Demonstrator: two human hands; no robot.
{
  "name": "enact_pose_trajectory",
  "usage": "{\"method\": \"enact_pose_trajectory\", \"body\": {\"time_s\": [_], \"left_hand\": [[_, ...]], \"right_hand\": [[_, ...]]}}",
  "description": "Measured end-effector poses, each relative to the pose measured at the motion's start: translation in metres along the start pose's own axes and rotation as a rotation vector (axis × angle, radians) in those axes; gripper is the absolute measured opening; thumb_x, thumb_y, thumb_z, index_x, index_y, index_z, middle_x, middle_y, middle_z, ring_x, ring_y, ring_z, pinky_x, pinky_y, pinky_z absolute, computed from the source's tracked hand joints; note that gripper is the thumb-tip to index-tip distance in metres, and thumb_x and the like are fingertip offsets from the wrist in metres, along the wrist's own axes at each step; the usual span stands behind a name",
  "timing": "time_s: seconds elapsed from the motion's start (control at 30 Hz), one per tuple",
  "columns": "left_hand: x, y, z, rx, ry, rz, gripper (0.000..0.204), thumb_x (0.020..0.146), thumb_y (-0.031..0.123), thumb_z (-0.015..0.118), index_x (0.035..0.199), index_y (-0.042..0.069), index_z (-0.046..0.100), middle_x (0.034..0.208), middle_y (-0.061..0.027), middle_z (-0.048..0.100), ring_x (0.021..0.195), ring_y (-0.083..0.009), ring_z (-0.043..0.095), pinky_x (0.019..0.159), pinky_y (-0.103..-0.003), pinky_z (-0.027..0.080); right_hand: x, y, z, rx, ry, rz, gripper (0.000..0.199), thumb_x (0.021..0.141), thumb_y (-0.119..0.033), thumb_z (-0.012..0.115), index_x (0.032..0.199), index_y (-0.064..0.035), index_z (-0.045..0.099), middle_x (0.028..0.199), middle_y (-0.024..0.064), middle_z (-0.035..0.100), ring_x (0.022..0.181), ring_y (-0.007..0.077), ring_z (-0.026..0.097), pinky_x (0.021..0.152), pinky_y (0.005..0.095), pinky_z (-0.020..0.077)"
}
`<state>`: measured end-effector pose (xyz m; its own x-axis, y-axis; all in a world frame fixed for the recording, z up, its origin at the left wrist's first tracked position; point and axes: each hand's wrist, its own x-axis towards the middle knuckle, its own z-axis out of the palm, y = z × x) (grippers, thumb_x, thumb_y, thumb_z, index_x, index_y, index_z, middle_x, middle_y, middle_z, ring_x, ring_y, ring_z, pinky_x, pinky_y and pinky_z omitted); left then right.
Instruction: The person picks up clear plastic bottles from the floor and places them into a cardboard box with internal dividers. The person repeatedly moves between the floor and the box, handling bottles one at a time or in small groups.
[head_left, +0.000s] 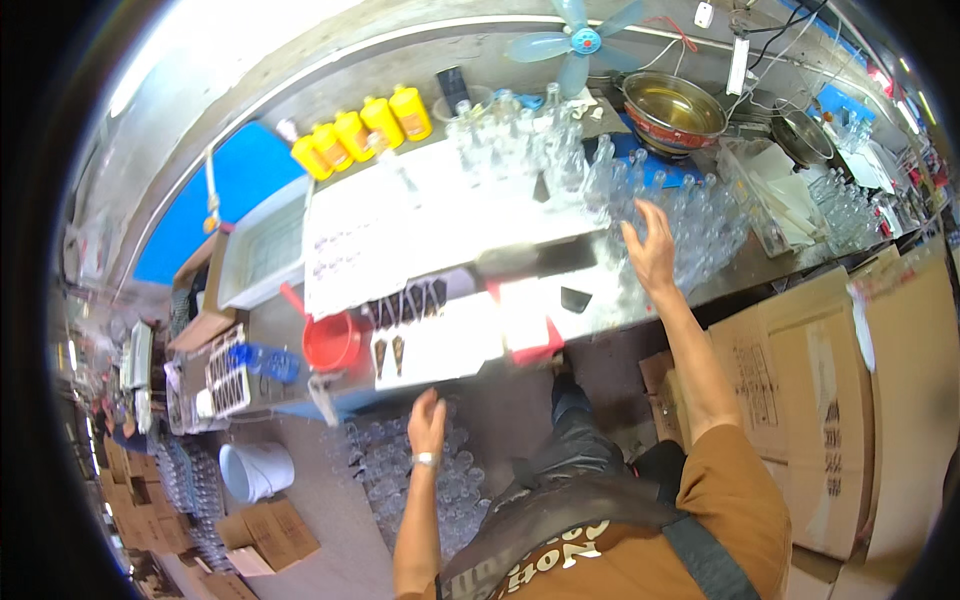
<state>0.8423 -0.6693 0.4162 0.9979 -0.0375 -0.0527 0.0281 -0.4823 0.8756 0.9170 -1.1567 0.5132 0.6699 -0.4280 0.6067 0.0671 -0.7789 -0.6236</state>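
Note:
My right hand (pixel 652 252) reaches over the bench at the near edge of a cluster of clear glass bottles (pixel 700 225). Its thumb and fingers are apart, and no bottle shows between them. Low in front of the bench edge hangs my left hand (pixel 427 425), its fingers loosely stretched and holding nothing I can see. Under it, many clear glass pieces (pixel 465 480) stand on the floor. A second group of glass bottles (pixel 515 135) rests on the brightly lit white surface (pixel 440 215).
Yellow bottles (pixel 352 135) line the back of the bench, with a fan (pixel 585 42) and a red-patterned basin (pixel 672 108) to their right. A red container (pixel 333 340) sits near the front edge. Large cardboard boxes (pixel 800 390) stand at my right; a white bucket (pixel 257 472) is on the floor.

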Motion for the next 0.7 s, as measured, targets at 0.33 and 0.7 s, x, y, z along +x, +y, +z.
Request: {"method": "enact_pose_trajectory", "body": {"time_s": [0.33, 0.7], "left_hand": [[0.339, 0.320, 0.259, 0.049, 0.136, 0.743, 0.049, 0.081, 0.007, 0.069, 0.128, 0.003, 0.055, 0.131, -0.0213, 0.054, 0.120, -0.0372, 0.053, 0.101, -0.043, 0.043], [0.377, 0.310, 0.283, -0.022, 0.260, 0.580, 0.041, 0.087, 0.004, 0.065, 0.127, 0.006, 0.060, 0.122, -0.0156, 0.056, 0.100, -0.0257, 0.061, 0.076, -0.035, 0.051]], "right_hand": [[0.142, 0.057, 0.122, 0.142, 0.019, 0.007, 0.013, 0.087, -0.008, 0.068, 0.099, -0.0036, 0.068, 0.100, 0.0111, 0.065, 0.076, 0.0222, 0.064, 0.068, 0.0308, 0.0522], [0.197, 0.036, 0.138, 0.007, -0.450, 0.259, 0.026, 0.083, -0.013, 0.067, 0.106, -0.0030, 0.061, 0.102, 0.0201, 0.067, 0.092, 0.0397, 0.064, 0.079, 0.0463, 0.0518]]}}
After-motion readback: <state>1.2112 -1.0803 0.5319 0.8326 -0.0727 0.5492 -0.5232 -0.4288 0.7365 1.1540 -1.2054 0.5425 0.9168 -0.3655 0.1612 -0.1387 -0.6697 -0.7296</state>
